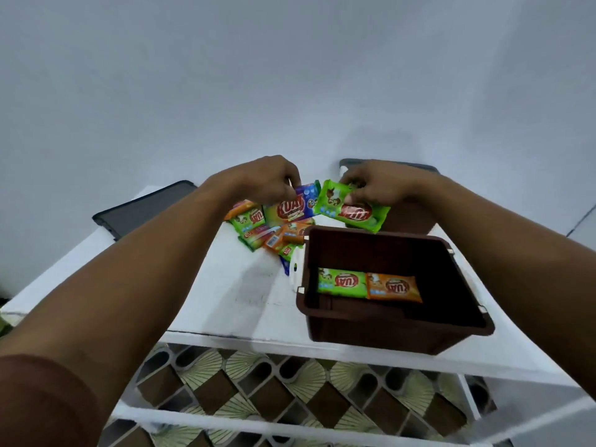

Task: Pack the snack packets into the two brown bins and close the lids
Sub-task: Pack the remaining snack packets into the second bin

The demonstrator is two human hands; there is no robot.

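A white table [232,295] carries an open brown plastic bin [387,333]. A green snack packet [342,281] and an orange packet [393,287] lie side by side on the bin's floor. Beyond it lies a loose pile of snack packets [267,232]. The right hand [383,183] pinches a bright green packet [351,209] in curled fingers just past the bin's far rim. The left hand [271,180], blurred, seems to grip a green-and-blue packet [290,208] atop the pile.

two packets [367,283] in bin [458,285], pile [267,230] behind-left

White table [245,295] against pale wall [290,75]; brown-and-green patterned floor tiles [245,395] below
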